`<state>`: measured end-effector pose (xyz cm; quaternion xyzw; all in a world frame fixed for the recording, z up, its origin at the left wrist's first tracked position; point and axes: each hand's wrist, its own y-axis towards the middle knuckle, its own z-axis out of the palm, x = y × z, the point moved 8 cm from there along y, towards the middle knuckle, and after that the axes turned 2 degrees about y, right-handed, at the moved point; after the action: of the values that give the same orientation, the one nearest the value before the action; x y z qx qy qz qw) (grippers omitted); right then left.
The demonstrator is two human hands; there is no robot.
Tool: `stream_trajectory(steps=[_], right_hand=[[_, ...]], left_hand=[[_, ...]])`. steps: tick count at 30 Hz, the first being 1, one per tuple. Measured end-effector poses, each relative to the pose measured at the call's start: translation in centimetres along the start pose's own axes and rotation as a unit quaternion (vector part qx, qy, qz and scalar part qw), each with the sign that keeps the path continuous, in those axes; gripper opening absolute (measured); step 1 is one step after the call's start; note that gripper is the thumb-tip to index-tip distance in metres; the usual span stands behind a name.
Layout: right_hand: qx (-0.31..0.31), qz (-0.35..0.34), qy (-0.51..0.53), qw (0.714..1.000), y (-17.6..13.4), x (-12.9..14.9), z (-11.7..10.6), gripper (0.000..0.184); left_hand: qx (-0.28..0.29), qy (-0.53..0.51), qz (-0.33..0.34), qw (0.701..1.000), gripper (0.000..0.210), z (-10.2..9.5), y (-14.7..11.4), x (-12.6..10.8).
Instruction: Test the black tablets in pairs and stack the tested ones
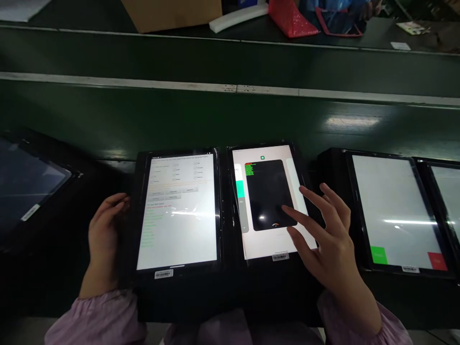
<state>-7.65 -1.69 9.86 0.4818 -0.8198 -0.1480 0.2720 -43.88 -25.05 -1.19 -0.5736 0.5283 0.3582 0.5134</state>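
Two lit tablets lie side by side in front of me. The left tablet [179, 206] shows a list with tick boxes, grey buttons and green text. Next to it, the middle tablet [305, 242] shows a dark app card on a pale background. My right hand [328, 239] is over this screen, fingers spread, its index fingertip at the dark card; whether it touches the glass I cannot tell. My left hand [106, 230] is beside the left tablet's dark outer edge, fingers curled inward. What those fingers hold, if anything, is hidden in shadow.
On the right, another tablet [393, 201] shows a white screen with green and red squares, beside a partly visible one [445, 191]. A dark-screened tablet [28, 182] is tilted at left. Behind, a ledge bears a cardboard box [172, 14], white foam strip [239, 18] and red packet [291, 19].
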Motion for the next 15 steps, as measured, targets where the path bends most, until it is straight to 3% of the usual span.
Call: stream_trajectory(steps=[3,9,12,15], right_hand=[[0.014,-0.004,0.001,1.000,0.1,0.2,0.5,0.025],[0.014,-0.023,0.007,1.000,0.4,0.5,0.2,0.026],[0.015,-0.046,0.031,0.998,0.9,2.5,0.5,0.026],[0.059,-0.087,0.082,0.991,1.1,6.5,2.1,0.023]], left_hand=[[-0.008,-0.019,-0.004,1.000,0.031,0.1,-0.1,0.2],[0.039,-0.046,0.030,0.998,0.036,0.9,0.0,-0.3],[0.051,-0.063,0.050,0.995,0.041,1.0,0.1,-0.6],[0.051,-0.076,0.064,0.994,0.037,1.2,0.1,-0.7]])
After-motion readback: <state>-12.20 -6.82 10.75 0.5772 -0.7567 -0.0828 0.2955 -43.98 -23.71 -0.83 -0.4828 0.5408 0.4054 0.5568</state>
